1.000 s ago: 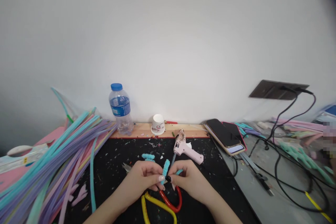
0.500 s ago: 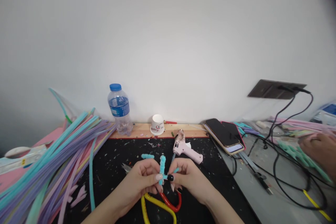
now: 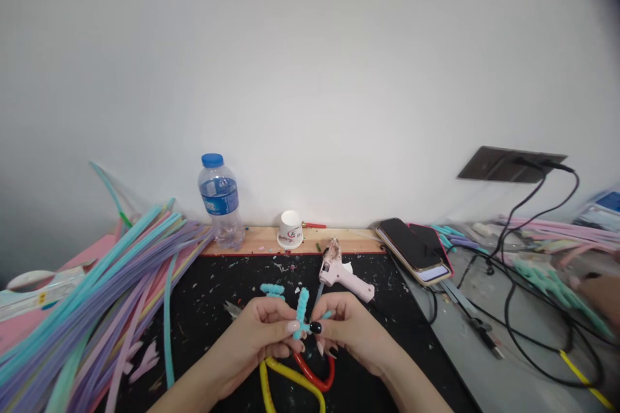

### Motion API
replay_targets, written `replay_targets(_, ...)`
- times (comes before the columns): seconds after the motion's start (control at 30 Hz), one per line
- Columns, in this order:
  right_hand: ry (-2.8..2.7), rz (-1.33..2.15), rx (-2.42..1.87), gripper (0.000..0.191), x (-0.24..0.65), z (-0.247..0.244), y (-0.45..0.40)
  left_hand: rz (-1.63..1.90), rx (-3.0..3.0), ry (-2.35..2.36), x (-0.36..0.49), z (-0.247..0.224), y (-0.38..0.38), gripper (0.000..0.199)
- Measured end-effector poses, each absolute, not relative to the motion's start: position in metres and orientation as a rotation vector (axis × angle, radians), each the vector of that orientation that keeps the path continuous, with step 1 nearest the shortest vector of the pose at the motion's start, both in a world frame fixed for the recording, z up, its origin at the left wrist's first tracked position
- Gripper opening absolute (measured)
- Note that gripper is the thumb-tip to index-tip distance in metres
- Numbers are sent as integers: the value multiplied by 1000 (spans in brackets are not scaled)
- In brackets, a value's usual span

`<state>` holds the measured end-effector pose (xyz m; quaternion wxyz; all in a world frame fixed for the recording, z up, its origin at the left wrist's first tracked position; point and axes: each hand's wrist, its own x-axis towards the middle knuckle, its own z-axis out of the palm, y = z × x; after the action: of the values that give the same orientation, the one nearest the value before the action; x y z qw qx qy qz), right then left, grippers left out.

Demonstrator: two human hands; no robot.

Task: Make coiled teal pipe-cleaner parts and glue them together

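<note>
Between my two hands is a light blue pipe cleaner [image 3: 303, 306], with a coiled, bumpy length standing up from my fingers. My left hand [image 3: 268, 329] pinches its lower part between thumb and fingertips. My right hand [image 3: 341, 326] grips a thinner sideways end of it, black thumbnail close to the coil. A second coiled blue piece [image 3: 272, 289] lies on the black mat [image 3: 203, 310] behind my left hand. Below my hands, the yellow handle [image 3: 295, 377] and red handle [image 3: 322, 382] of tools show; their other ends are hidden.
Left lies a big bundle of pastel pipe cleaners [image 3: 126, 290]. Behind the mat stand a water bottle [image 3: 220, 203] and a paper cup [image 3: 290, 232]. A pink glue gun [image 3: 349, 279] rests beyond my right hand. Phones [image 3: 411, 248], black cables [image 3: 508, 284] and a co-worker's hand [image 3: 600, 293] are at right.
The upright coil has tilted slightly to the right between my fingers. My hands stay nearly in place. The co-worker's hand at far right has shifted right and down.
</note>
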<state>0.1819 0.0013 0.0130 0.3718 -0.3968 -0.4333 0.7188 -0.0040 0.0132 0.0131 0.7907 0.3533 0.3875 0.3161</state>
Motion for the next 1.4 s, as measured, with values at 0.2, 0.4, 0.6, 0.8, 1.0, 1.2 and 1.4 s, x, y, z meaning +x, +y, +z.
replay_targets(0.2, -1065, 1818, -1003, 23, 183, 13, 3, 690, 853, 883, -4, 15, 15, 22)
replay_targets(0.4, -1121, 1789, -1044, 23, 180, 13, 2, 698, 853, 860, -2, 16, 12, 22)
replay_targets(0.6, -1158, 1756, -1061, 25, 182, 13, 2, 691, 954, 928, -2, 14, 14, 20)
replay_targets(0.8, -1173, 1741, -1088, 24, 182, 12, 2, 643, 1087, 909, -3, 17, 16, 20)
replay_targets(1.0, -1161, 1758, -1099, 22, 183, 13, 2, 619, 1105, 936, -3, 18, 16, 18)
replay_targets(1.2, -1125, 1799, -1085, 22, 182, 16, 2, 639, 1042, 869, -4, 16, 15, 14)
replay_targets(1.4, -1100, 1875, -1067, 25, 181, 17, 2, 656, 895, 805, -1, 19, 10, 14)
